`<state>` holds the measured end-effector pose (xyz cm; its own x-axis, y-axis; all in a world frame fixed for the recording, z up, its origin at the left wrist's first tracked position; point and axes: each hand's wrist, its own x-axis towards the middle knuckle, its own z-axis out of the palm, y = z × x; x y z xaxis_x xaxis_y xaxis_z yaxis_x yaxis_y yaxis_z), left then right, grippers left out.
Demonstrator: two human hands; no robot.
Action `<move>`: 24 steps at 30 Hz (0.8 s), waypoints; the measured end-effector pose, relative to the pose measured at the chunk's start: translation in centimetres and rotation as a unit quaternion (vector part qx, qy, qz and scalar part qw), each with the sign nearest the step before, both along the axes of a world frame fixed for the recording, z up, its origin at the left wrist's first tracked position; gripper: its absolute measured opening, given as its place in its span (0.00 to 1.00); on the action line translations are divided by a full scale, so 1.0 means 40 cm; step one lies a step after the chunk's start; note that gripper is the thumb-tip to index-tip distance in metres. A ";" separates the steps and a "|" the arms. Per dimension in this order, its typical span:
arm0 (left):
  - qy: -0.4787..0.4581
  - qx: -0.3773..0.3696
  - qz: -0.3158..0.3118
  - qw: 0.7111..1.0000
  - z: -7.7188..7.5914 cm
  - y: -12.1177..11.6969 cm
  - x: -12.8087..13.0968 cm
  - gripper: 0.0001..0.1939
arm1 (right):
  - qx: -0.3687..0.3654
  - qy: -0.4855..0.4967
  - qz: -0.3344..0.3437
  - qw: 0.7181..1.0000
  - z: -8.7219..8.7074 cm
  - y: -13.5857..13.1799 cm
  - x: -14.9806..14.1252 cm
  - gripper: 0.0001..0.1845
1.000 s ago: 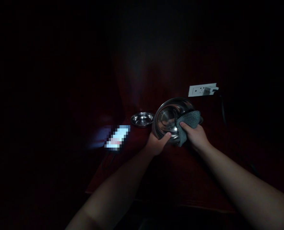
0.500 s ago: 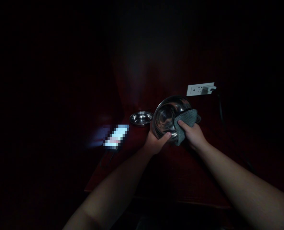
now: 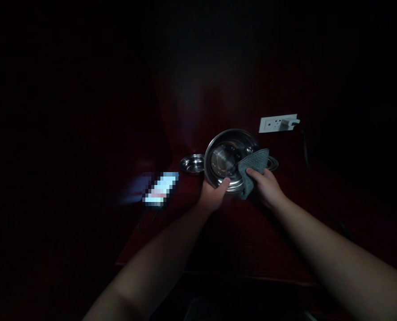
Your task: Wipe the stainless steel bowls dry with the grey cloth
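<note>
In a dark room, my left hand [image 3: 212,196] grips the near rim of a shiny steel bowl [image 3: 223,158], thumb over the edge, holding it tilted toward me above a dark red table [image 3: 238,232]. My right hand [image 3: 267,187] is closed on a folded grey cloth [image 3: 252,167], which is pressed over the bowl's right rim. The bowl's inside faces the camera and reflects light.
A smaller steel dish [image 3: 192,164] sits on the table left of the bowl. A lit phone screen [image 3: 160,189] lies further left with a cable below it. A white wall socket [image 3: 278,123] with a plug and dark cord is behind on the right.
The bowl has tipped flatter and shifted left with both hands, so more of its inside shows. The cloth stays on the right rim.
</note>
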<state>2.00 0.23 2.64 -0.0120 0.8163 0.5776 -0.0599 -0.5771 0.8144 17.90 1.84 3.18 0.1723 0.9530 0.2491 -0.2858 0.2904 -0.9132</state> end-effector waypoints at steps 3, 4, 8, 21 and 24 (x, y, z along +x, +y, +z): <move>-0.006 -0.007 0.005 1.000 -0.001 0.003 0.003 0.22 | 0.017 -0.049 -0.051 0.997 -0.010 0.012 0.003 0.17; -0.006 -0.009 0.005 1.000 -0.001 0.003 0.003 0.22 | 0.030 -0.072 -0.069 0.995 -0.013 0.015 0.005 0.18; 0.010 -0.005 0.016 1.000 0.003 0.006 0.000 0.23 | 0.074 -0.147 -0.122 0.979 -0.024 0.022 0.012 0.20; 0.045 -0.020 0.002 0.999 0.015 0.003 -0.004 0.20 | 0.091 -0.208 -0.165 0.960 -0.017 0.024 0.023 0.21; 0.047 -0.015 -0.005 0.999 0.017 0.003 -0.006 0.21 | 0.093 -0.201 -0.177 0.959 -0.012 0.024 0.028 0.20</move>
